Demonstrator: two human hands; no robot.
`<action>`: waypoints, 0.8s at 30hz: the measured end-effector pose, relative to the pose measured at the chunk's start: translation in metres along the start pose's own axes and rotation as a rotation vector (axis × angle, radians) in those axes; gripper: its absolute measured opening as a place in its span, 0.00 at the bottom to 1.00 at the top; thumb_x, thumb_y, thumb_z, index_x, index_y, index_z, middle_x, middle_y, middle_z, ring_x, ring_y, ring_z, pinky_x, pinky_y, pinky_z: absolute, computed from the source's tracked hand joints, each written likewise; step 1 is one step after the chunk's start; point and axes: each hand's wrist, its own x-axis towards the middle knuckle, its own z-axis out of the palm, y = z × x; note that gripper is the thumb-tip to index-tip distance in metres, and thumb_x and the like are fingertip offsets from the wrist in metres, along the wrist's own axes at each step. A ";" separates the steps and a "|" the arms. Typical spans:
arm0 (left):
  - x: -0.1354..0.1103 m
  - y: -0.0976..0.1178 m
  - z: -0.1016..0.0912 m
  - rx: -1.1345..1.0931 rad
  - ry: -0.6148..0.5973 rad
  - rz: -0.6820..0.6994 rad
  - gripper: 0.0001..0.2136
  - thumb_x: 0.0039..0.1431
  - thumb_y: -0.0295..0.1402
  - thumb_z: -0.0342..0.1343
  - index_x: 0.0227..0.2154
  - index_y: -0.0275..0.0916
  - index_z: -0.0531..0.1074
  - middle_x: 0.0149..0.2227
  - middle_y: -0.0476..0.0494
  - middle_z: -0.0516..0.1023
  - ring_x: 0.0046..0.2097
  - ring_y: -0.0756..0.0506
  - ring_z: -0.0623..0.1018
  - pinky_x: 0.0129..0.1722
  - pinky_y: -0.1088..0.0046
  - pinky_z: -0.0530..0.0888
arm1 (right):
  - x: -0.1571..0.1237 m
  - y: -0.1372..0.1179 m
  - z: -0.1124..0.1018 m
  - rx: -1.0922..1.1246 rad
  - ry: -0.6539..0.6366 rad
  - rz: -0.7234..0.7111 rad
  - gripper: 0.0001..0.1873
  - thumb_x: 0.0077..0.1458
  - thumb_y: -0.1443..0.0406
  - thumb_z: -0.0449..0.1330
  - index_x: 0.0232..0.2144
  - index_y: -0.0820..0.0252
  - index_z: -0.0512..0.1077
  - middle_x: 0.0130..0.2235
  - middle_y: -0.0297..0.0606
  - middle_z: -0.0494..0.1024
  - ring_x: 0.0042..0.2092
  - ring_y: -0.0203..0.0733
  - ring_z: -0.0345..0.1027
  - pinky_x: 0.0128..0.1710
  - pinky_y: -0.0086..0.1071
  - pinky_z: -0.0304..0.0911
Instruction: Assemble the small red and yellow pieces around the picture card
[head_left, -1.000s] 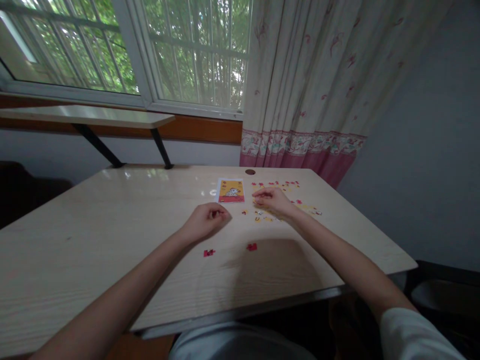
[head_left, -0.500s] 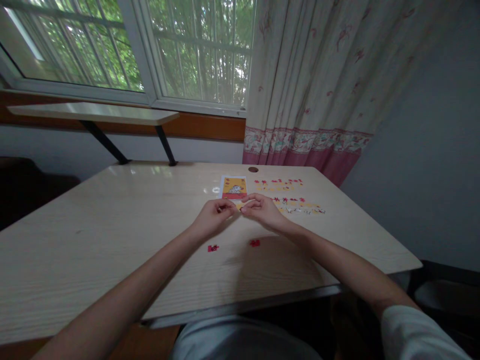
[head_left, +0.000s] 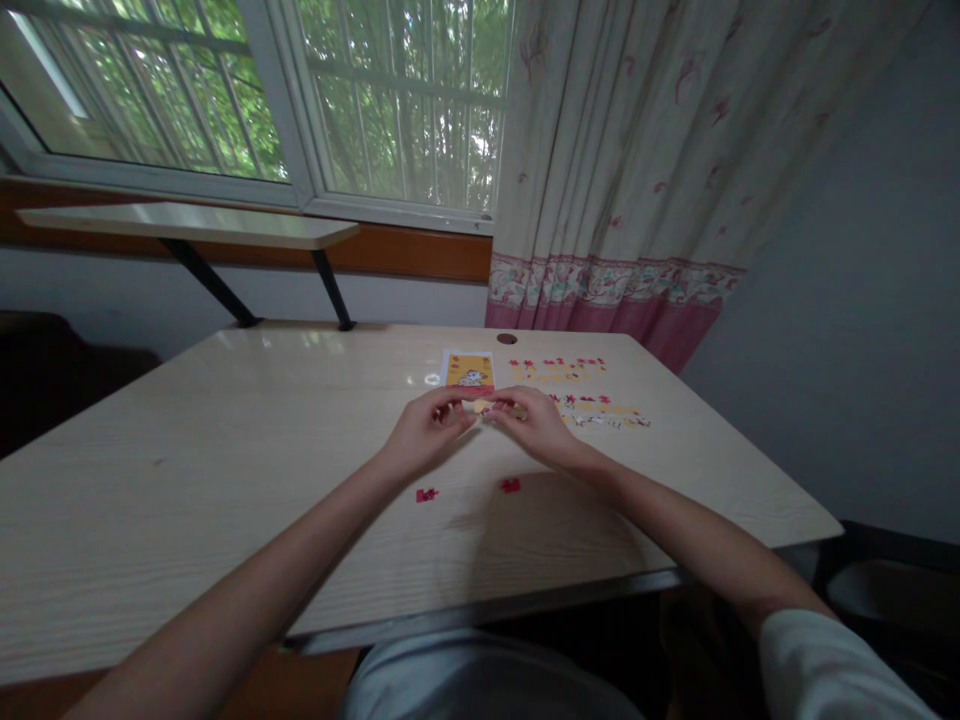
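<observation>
My left hand [head_left: 433, 422] and my right hand [head_left: 529, 424] meet above the middle of the table, fingers bent toward each other. A small yellow puzzle piece [head_left: 482, 407] shows between their fingertips, gripped from both sides. Just beyond the hands lies a picture card [head_left: 470, 370], yellow and red with a white animal on it; the fingers cover its lower edge. Nearer to me, two red puzzle pieces lie apart: one with a dark mark [head_left: 426, 495] on the left, a plainer one [head_left: 511, 486] on the right.
Rows of loose red, yellow and white puzzle pieces [head_left: 600, 405] lie right of my hands, with more rows [head_left: 559, 372] farther back. A round cable hole [head_left: 507, 339] is in the table [head_left: 262, 480] near its back edge. A raised shelf [head_left: 202, 225] stands at the back left.
Both hands stay over the same spot. Their fingers have shifted around the yellow piece, the fingertips rising slightly and the thumbs lying lower. The two red pieces have not moved.
</observation>
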 end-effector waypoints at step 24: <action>0.014 -0.051 -0.058 0.597 -0.248 0.037 0.15 0.55 0.40 0.51 0.35 0.36 0.78 0.34 0.40 0.76 0.37 0.43 0.74 0.39 0.68 0.69 | 0.004 0.035 -0.005 -0.471 -0.225 0.063 0.10 0.57 0.62 0.59 0.39 0.53 0.78 0.40 0.39 0.77 0.43 0.44 0.62 0.43 0.35 0.53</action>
